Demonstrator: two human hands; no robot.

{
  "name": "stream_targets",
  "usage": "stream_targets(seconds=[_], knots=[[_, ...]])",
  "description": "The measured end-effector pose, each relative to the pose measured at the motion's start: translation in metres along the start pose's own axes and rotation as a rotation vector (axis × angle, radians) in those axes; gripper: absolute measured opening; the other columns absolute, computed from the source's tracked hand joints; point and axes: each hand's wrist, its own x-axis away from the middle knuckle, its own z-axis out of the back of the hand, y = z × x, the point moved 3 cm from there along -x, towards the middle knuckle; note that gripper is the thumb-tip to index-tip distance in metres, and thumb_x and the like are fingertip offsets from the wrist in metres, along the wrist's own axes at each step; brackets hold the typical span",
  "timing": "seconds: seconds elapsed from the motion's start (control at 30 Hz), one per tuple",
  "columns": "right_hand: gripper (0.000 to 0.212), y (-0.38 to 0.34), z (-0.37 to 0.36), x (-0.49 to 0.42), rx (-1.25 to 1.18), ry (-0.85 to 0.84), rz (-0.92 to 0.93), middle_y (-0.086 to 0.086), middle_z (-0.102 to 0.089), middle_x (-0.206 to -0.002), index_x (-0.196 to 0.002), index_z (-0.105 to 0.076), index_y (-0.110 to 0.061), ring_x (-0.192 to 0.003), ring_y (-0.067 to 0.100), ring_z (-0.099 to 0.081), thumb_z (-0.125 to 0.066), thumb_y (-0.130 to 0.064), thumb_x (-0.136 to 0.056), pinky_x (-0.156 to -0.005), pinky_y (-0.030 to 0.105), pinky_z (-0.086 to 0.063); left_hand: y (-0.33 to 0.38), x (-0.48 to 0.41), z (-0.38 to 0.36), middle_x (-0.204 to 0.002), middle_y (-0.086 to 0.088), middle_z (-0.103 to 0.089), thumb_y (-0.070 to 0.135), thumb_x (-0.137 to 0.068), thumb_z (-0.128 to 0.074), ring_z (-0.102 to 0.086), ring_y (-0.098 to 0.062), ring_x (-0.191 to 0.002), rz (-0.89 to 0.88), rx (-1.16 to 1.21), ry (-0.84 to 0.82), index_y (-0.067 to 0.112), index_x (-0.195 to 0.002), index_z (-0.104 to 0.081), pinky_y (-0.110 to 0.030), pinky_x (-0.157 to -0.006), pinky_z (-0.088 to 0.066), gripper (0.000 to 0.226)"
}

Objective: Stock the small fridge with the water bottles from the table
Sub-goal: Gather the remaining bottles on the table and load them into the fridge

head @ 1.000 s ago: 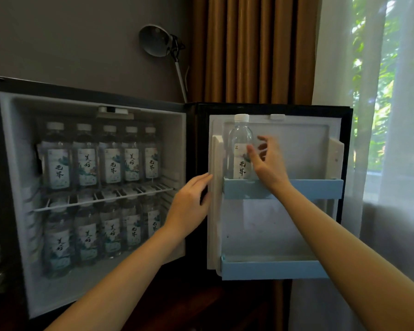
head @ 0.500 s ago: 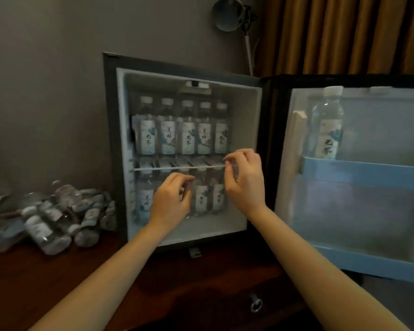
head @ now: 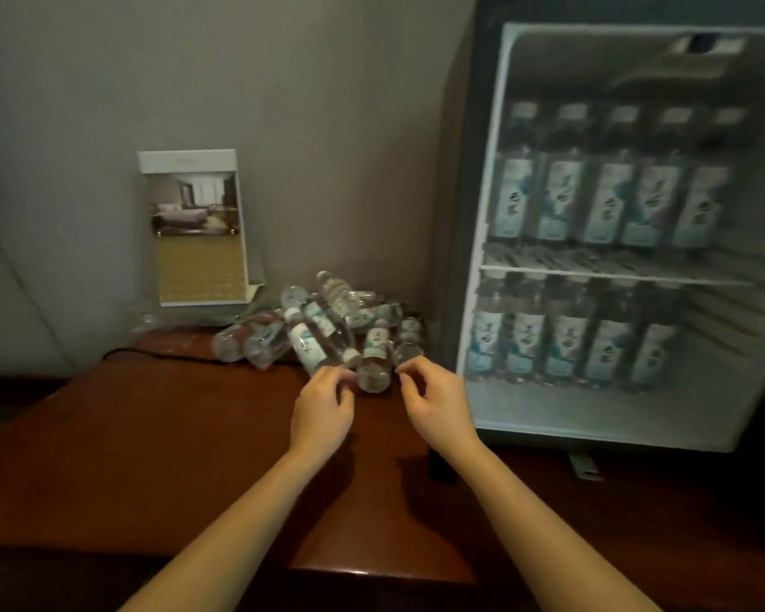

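1. The left hand (head: 323, 410) and right hand (head: 438, 404) hover side by side, fingers loosely curled, with nothing in their grasp.
2. One water bottle (head: 374, 360) lies just beyond and between the fingertips; whether they touch it I cannot tell.
3. The pile of bottles (head: 310, 324) sprawls behind it on the wooden table (head: 173, 435).
4. The open fridge (head: 473, 214) stands to the right, with upright stocked bottles (head: 610, 205) on both shelves.

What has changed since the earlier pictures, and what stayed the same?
The left hand and right hand moved left, away from the fridge, to the pile of bottles on the table. The right hand left the bottle it touched in the door shelf. Both now reach the pile with curled fingers; a hold cannot be told. The rows of bottles inside the fridge stayed.
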Motion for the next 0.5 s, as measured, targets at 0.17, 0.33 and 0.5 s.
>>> stream_targets(seconds=[0.17, 0.33, 0.5], knots=[[0.021, 0.012, -0.06, -0.029, -0.023, -0.025, -0.243, 0.008, -0.061, -0.11, -0.11, -0.06, -0.011, -0.099, 0.024, -0.06, -0.05, -0.018, -0.092, -0.08, 0.032, -0.045, -0.032, -0.03, -0.012, -0.103, -0.002, -0.065, 0.004, -0.088, -0.053, -0.061, -0.019, -0.097, 0.137, 0.062, 0.033, 0.012, -0.1, -0.066, -0.024, -0.079, -0.044, 0.02], [0.05, 0.036, -0.102, -0.055, -0.019, -0.048, -0.636, 0.02, -0.041, -0.137, -0.133, -0.035, -0.006, -0.125, 0.039, -0.041, -0.044, -0.036, -0.095, -0.1, 0.042, -0.037, -0.039, -0.061, -0.033, -0.102, -0.001, -0.065, 0.006, -0.09, -0.05, -0.06, -0.017, -0.095, 0.188, 0.161, 0.094, 0.012, -0.1, -0.066, -0.019, -0.075, -0.041, 0.019], [0.078, 0.051, -0.115, -0.068, -0.03, -0.03, -0.704, 0.02, -0.049, -0.134, -0.139, -0.026, -0.004, -0.129, 0.04, -0.038, -0.048, -0.058, -0.087, -0.099, 0.043, -0.04, -0.047, -0.064, -0.041, -0.091, 0.007, -0.059, 0.0, -0.087, -0.053, -0.059, -0.013, -0.086, 0.062, 0.136, 0.121, 0.01, -0.093, -0.066, -0.007, -0.065, -0.035, 0.017]])
